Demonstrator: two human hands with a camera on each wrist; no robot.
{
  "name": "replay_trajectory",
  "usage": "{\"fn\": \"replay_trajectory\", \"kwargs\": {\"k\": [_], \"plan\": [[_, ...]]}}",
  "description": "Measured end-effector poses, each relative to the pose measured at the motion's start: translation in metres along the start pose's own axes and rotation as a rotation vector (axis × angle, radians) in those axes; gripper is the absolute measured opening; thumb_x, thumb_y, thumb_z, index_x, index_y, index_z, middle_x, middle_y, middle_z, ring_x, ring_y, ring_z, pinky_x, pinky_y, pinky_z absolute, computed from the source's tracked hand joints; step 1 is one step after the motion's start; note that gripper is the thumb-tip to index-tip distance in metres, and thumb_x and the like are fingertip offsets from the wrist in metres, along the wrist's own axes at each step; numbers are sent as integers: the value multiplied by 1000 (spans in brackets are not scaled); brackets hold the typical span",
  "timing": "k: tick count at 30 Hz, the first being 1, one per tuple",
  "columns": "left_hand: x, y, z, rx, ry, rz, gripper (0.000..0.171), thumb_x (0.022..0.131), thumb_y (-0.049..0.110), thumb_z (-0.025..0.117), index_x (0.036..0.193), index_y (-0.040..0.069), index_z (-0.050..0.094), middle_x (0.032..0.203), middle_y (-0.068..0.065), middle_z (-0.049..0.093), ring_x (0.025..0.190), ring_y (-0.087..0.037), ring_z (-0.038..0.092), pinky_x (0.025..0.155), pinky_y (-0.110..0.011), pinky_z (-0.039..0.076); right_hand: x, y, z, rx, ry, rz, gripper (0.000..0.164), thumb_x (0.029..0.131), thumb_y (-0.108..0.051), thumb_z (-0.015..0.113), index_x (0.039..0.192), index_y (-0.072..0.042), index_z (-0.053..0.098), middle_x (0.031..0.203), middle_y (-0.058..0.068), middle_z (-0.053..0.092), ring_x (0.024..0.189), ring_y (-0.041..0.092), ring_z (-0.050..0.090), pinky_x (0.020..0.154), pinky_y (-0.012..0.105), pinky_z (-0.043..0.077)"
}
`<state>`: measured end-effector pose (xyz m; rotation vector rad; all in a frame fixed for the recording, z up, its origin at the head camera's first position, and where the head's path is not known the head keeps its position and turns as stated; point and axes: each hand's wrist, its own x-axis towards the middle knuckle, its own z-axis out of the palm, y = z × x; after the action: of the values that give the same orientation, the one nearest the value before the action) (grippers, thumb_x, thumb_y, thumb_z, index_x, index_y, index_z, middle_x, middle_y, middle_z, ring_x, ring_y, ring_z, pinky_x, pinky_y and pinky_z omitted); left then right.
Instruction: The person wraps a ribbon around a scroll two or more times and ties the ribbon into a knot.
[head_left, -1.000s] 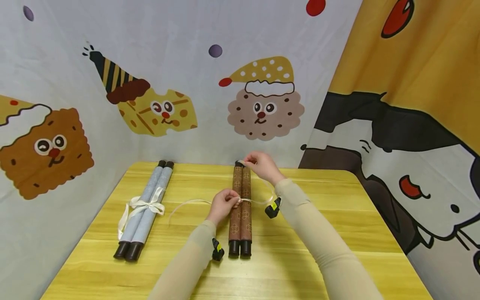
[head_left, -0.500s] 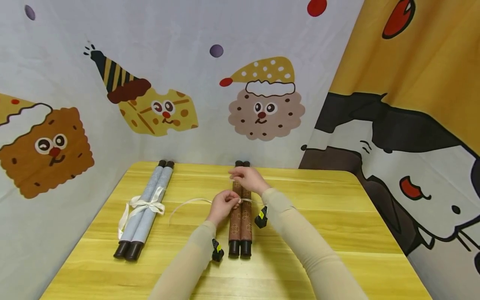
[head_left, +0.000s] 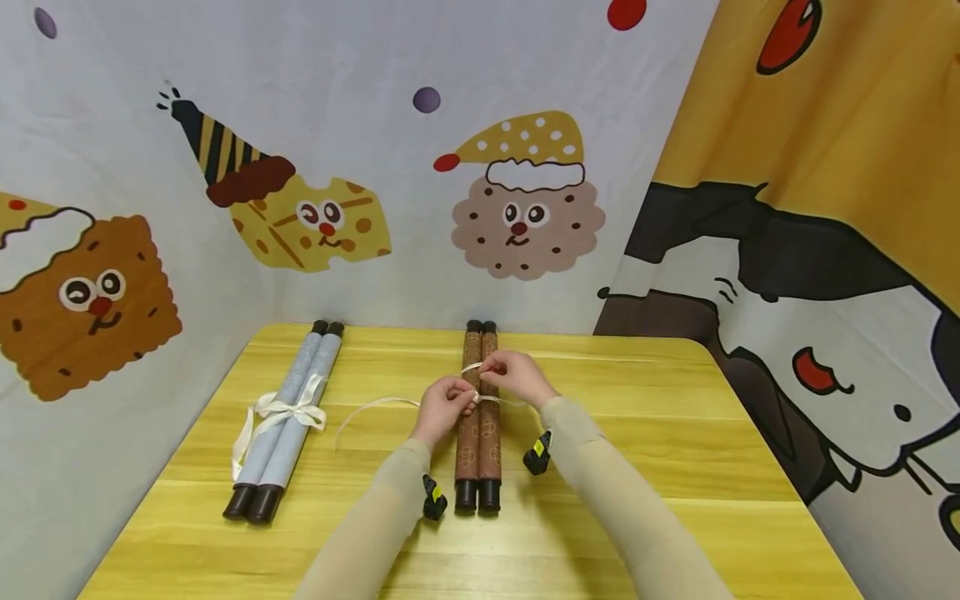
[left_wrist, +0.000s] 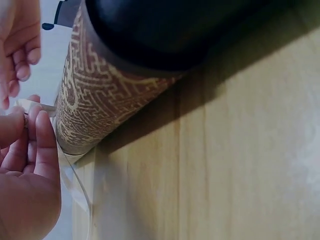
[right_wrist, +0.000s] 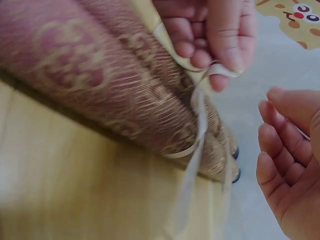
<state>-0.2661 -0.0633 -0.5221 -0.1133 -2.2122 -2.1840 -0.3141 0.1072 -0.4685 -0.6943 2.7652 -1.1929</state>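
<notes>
A brown scroll (head_left: 477, 442) with gold patterning and two dark-capped rollers lies lengthwise on the table. Around its middle runs a thin white ribbon (head_left: 375, 402), one tail trailing left over the wood. My left hand (head_left: 444, 408) pinches the ribbon at the crossing on top of the scroll; in the right wrist view, a bit of ribbon shows by the thumb of this left hand (right_wrist: 225, 30). Just above and to the right, my right hand (head_left: 517, 377) holds another stretch of ribbon between thumb and fingers. Its palm side shows in the right wrist view.
To the left lies a pale blue scroll (head_left: 288, 442), tied with a white bow (head_left: 288, 411). Wood-grain tabletop (head_left: 675, 467) surrounds both scrolls. Behind it hangs a curtain (head_left: 405, 292) printed with cartoon figures.
My right hand has come from the scroll's far end, across to the left, then down and back right near my left hand, bringing ribbon over the scroll. The left hand keeps its pinch.
</notes>
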Motion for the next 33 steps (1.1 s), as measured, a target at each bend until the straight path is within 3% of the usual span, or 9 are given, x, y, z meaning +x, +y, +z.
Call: {"fn": "replay_trajectory", "kwargs": {"k": [6, 10, 21, 25, 28, 33], "plan": [[1, 2, 1, 2, 10, 4, 5, 92, -3, 66, 93, -5, 62, 85, -21, 70, 73, -22, 67, 65, -31, 57, -10, 10, 10, 59, -67, -44, 4, 91, -14, 73, 95, -14, 73, 86, -6, 67, 77, 9, 61, 71, 29, 50], [2, 1, 2, 12, 17, 18, 8, 92, -3, 67, 94, -7, 61, 84, -23, 69, 74, -29, 68, 67, -37, 58, -12, 12, 15, 53, -61, -86, 4, 90, -12, 74, 92, -11, 72, 81, -5, 66, 72, 8, 58, 66, 27, 49], [1, 5, 2, 61, 5, 12, 7, 91, -4, 67, 90, -2, 60, 82, -20, 70, 71, -27, 67, 63, -31, 56, -13, 7, 20, -13, -13, -20, 8, 91, -17, 74, 85, -14, 70, 79, -6, 65, 69, 9, 55, 65, 27, 47], [2, 9, -4, 139, -1, 25, 4, 92, -2, 67, 92, 1, 65, 87, -19, 71, 77, -27, 68, 67, -34, 56, -14, 8, 20, -16, -1, -29, 10, 92, -16, 73, 83, -14, 68, 77, -6, 63, 67, 9, 53, 62, 26, 45], [5, 15, -13, 222, 41, 50, 3, 93, 1, 67, 95, 1, 70, 91, -15, 71, 81, -27, 67, 70, -35, 55, -15, 7, 20, -4, 6, -17, 10, 92, -14, 72, 83, -14, 68, 77, -6, 63, 66, 9, 54, 61, 26, 46], [13, 19, -31, 346, 164, 75, 8, 91, 6, 70, 97, 0, 71, 88, -12, 70, 81, -27, 66, 73, -38, 54, -14, 7, 20, -1, 19, -4, 10, 92, -13, 72, 83, -13, 67, 78, -5, 63, 68, 9, 56, 62, 27, 47]]}}
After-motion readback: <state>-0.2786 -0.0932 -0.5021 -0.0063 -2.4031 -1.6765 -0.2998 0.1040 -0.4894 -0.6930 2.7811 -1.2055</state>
